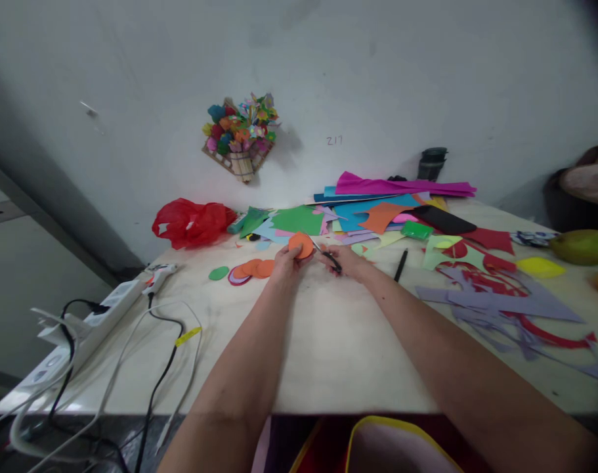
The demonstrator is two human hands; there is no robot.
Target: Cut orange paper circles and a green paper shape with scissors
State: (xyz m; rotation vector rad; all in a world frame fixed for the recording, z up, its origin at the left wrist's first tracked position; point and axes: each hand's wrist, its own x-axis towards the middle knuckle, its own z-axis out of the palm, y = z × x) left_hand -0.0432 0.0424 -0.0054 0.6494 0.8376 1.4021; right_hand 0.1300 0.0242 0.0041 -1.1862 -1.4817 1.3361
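Note:
Between the thumb and fingers of my left hand is a round orange paper disc, held up over the table. My right hand is closed around the dark handles of a pair of scissors, whose blades point left to the disc's right edge. Whether the blades touch the paper I cannot tell. To the left of my left hand, several cut discs overlap in a row, with an orange disc at its right end. A green disc lies apart at the far left of them.
Coloured sheets, including a green sheet, pile up along the wall. Purple scraps and a black pen lie to the right. A red plastic bag sits back left. A power strip with cables runs along the left edge.

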